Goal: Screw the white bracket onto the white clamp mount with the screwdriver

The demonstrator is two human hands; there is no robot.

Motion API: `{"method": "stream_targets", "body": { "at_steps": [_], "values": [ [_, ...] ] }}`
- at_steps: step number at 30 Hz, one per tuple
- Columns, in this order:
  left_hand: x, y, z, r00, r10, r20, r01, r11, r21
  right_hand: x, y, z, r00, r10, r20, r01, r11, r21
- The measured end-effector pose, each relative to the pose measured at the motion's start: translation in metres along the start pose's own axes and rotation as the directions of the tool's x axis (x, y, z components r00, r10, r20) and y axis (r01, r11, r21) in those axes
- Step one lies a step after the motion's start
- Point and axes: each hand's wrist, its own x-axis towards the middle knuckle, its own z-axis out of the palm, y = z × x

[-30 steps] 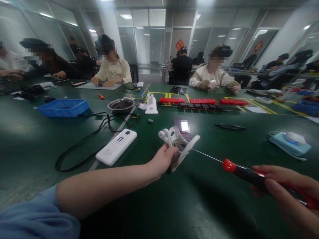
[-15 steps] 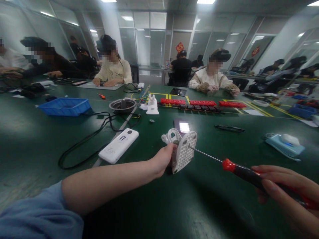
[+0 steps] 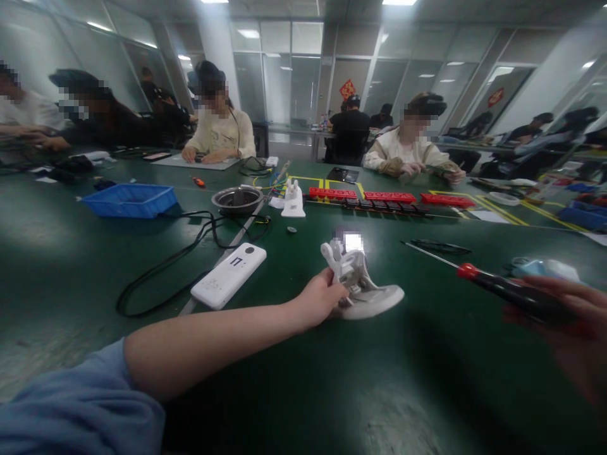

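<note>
My left hand (image 3: 322, 300) grips a white plastic stand with a flat rounded base (image 3: 374, 300), tilted so its hollow upper side with small arms shows. In my right hand (image 3: 564, 316) is a screwdriver (image 3: 502, 291) with a black and red handle. Its thin shaft points left, and the tip is apart from the stand. Behind the stand is a dark device with a bright, blurred-out screen (image 3: 353, 242). A similar white stand (image 3: 293, 201) sits upright farther back. A small grey oval piece (image 3: 291, 230) lies on the table near it.
On the green table (image 3: 284, 379) lie a white power bank (image 3: 230, 276), black cables, a blue bin (image 3: 129, 201) and a metal bowl (image 3: 237, 201). Red trays (image 3: 389, 197) line the middle. Black tweezers (image 3: 441, 246) and a light-blue item (image 3: 540, 268) are at right. Several people sit opposite.
The screwdriver has come out of the stand's underside and moved up and right. My left hand has turned the stand from its ribbed underside to its hollow upper side.
</note>
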Motion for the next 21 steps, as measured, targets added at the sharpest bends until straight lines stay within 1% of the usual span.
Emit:
{"method": "stream_targets", "body": {
  "at_steps": [1, 2, 3, 4, 6, 7, 9, 11, 13, 15, 18, 21],
  "values": [
    [0.0, 0.001, 0.0, 0.999, 0.047, 0.019, -0.048, 0.998, 0.041, 0.01, -0.006, 0.013, 0.996, 0.059, 0.061, -0.059, 0.998, -0.007],
    [-0.001, 0.001, 0.001, 0.995, 0.091, 0.043, -0.094, 0.992, 0.08, 0.019, -0.01, 0.028, 0.994, 0.052, 0.096, -0.043, 0.995, -0.088],
    [-0.001, 0.002, 0.002, 0.989, 0.132, 0.07, -0.14, 0.983, 0.116, 0.028, -0.013, 0.044, 0.993, -0.026, 0.118, 0.052, 0.973, -0.226],
    [-0.002, 0.002, 0.003, 0.98, 0.167, 0.106, -0.183, 0.971, 0.156, 0.035, -0.013, 0.06, 0.993, -0.07, 0.1, 0.095, 0.956, -0.278],
    [-0.003, 0.002, 0.005, 0.957, 0.231, 0.174, -0.273, 0.921, 0.28, 0.045, -0.01, 0.09, 0.987, -0.118, 0.109, 0.147, 0.937, -0.318],
    [-0.004, 0.002, 0.005, 0.942, 0.259, 0.213, -0.322, 0.875, 0.361, 0.049, -0.006, 0.103, 0.985, -0.133, 0.108, 0.162, 0.932, -0.325],
    [-0.004, 0.001, 0.005, 0.909, 0.303, 0.285, -0.412, 0.748, 0.52, 0.053, 0.001, 0.123, 0.982, -0.154, 0.113, 0.184, 0.923, -0.338],
    [-0.003, 0.0, 0.004, 0.881, 0.315, 0.353, -0.472, 0.632, 0.615, 0.055, 0.006, 0.137, 0.98, -0.164, 0.114, 0.194, 0.917, -0.348],
    [-0.001, -0.002, 0.0, 0.86, 0.313, 0.403, -0.509, 0.568, 0.646, 0.055, 0.008, 0.145, 0.98, -0.163, 0.118, 0.195, 0.915, -0.352],
    [0.002, -0.003, -0.004, 0.848, 0.307, 0.432, -0.53, 0.539, 0.655, 0.053, 0.007, 0.147, 0.98, -0.157, 0.123, 0.19, 0.918, -0.349],
    [0.005, -0.002, -0.008, 0.85, 0.306, 0.429, -0.526, 0.525, 0.669, 0.048, -0.001, 0.14, 0.982, -0.156, 0.11, 0.184, 0.931, -0.317],
    [0.005, 0.0, -0.012, 0.852, 0.316, 0.417, -0.523, 0.502, 0.689, 0.036, -0.018, 0.128, 0.976, -0.18, 0.123, 0.203, 0.957, -0.206]
  ]
}}
